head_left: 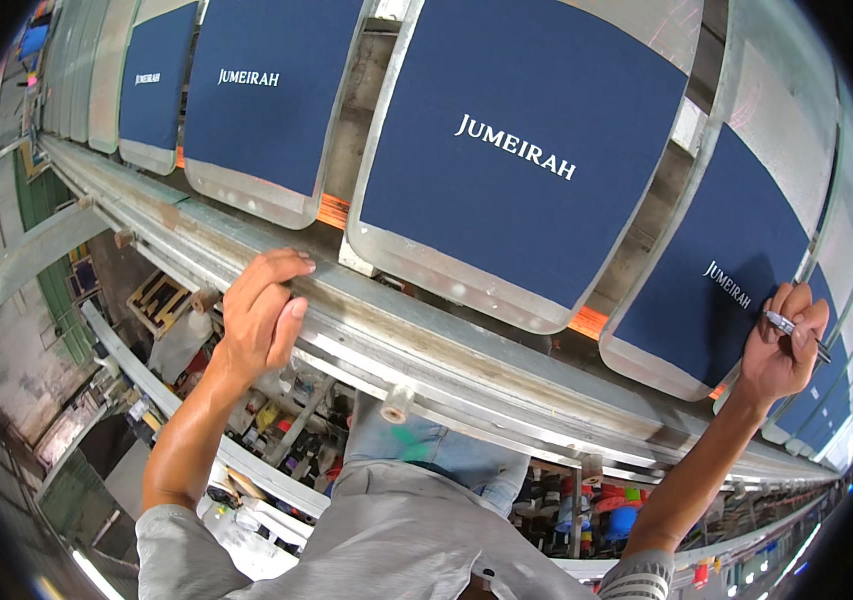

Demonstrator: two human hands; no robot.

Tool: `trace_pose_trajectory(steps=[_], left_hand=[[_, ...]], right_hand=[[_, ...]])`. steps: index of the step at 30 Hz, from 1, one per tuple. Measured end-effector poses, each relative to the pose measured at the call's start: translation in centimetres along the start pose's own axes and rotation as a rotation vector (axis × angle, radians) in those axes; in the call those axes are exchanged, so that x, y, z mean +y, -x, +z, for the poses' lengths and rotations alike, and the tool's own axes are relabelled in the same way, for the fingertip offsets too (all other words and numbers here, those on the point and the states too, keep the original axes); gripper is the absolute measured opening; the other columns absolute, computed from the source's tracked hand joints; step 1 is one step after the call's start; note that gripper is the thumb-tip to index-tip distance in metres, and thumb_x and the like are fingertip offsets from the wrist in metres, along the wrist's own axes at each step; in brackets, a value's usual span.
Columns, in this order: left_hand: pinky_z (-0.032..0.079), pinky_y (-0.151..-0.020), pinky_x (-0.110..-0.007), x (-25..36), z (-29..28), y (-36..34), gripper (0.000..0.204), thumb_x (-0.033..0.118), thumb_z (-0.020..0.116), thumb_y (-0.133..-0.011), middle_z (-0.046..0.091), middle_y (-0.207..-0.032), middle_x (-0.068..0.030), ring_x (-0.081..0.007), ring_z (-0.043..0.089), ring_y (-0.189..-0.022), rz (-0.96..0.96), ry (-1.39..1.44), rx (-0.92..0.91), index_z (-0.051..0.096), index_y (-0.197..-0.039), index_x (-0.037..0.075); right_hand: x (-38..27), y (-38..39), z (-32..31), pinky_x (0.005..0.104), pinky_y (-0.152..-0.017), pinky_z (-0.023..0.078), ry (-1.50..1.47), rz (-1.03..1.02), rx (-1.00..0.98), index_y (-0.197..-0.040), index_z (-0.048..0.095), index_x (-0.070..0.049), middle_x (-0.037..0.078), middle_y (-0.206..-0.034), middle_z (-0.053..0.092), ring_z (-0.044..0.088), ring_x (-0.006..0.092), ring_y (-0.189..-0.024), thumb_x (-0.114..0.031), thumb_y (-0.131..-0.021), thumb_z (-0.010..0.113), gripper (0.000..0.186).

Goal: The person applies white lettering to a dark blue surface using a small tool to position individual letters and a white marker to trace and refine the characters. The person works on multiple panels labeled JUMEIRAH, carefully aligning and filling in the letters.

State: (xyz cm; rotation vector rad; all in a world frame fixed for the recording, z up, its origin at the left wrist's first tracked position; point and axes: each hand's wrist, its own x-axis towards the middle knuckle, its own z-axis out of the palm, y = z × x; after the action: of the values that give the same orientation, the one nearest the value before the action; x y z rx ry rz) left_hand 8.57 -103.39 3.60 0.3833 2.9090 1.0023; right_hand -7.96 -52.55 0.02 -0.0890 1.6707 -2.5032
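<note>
Four navy fabric panels; one pen.

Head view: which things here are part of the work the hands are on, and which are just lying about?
In hand:
- right hand gripping a slim metal tool on a navy fabric panel
- left hand resting on the long metal rail

Lying about:
- other navy panels
- cluttered shelf of containers under the rail
</note>
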Motion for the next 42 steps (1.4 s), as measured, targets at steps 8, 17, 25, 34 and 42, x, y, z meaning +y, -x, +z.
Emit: trace_pose_trajectory(steps=[8, 17, 25, 34, 42], left_hand=[[0.053, -0.076, -0.047, -0.3, -0.1, 0.2, 0.018, 0.0, 0.058, -0.077, 0.062, -0.095, -0.0255, -0.0429, 0.063, -0.086, -0.005, 0.082, -0.012, 0.043, -0.067, -0.004], [0.051, -0.082, -0.05, -0.5, -0.2, 0.1, 0.024, 0.004, 0.051, -0.083, 0.063, -0.096, -0.0269, -0.043, 0.063, -0.09, -0.054, 0.127, -0.024, 0.038, -0.064, -0.002], [0.054, -0.079, -0.049, -0.3, -0.2, 0.2, 0.02, 0.002, 0.057, -0.079, 0.063, -0.095, -0.0253, -0.0425, 0.064, -0.087, -0.084, 0.124, 0.007, 0.043, -0.065, -0.004], [0.054, -0.078, -0.048, -0.1, -0.1, 0.1, 0.019, 0.001, 0.056, -0.078, 0.063, -0.094, -0.0247, -0.0421, 0.064, -0.086, -0.1, 0.097, 0.006, 0.044, -0.065, -0.004], [0.054, -0.078, -0.047, -0.2, 0.0, 0.1, 0.021, 0.003, 0.056, -0.079, 0.063, -0.093, -0.025, -0.0422, 0.065, -0.085, -0.107, 0.088, 0.015, 0.043, -0.064, -0.004]], right_hand=[[0.2, -0.3, 0.8, 0.0239, -0.053, 0.031, 0.098, 0.002, 0.05, -0.079, 0.044, -0.004, 0.008, -0.071, 0.038, 0.035, 0.0138, -0.061, -0.01, -0.085, 0.051, 0.012], [-0.2, -0.4, 1.1, 0.0232, -0.052, 0.031, 0.072, -0.03, 0.054, -0.08, 0.044, -0.004, 0.007, -0.071, 0.037, 0.036, 0.0139, -0.061, -0.012, -0.089, 0.053, 0.015], [0.2, -0.4, 0.8, 0.0235, -0.052, 0.031, 0.04, -0.022, 0.066, -0.081, 0.043, -0.005, 0.006, -0.071, 0.037, 0.036, 0.0136, -0.061, -0.013, -0.087, 0.056, 0.017], [0.3, 0.0, 0.2, 0.0229, -0.052, 0.031, 0.048, -0.033, 0.095, -0.082, 0.043, -0.005, 0.006, -0.072, 0.037, 0.035, 0.0128, -0.06, -0.013, -0.085, 0.057, 0.016], [0.2, -0.1, 0.3, 0.0237, -0.054, 0.031, 0.046, -0.039, 0.078, -0.082, 0.043, -0.005, 0.006, -0.072, 0.037, 0.034, 0.0124, -0.06, -0.013, -0.085, 0.057, 0.016]])
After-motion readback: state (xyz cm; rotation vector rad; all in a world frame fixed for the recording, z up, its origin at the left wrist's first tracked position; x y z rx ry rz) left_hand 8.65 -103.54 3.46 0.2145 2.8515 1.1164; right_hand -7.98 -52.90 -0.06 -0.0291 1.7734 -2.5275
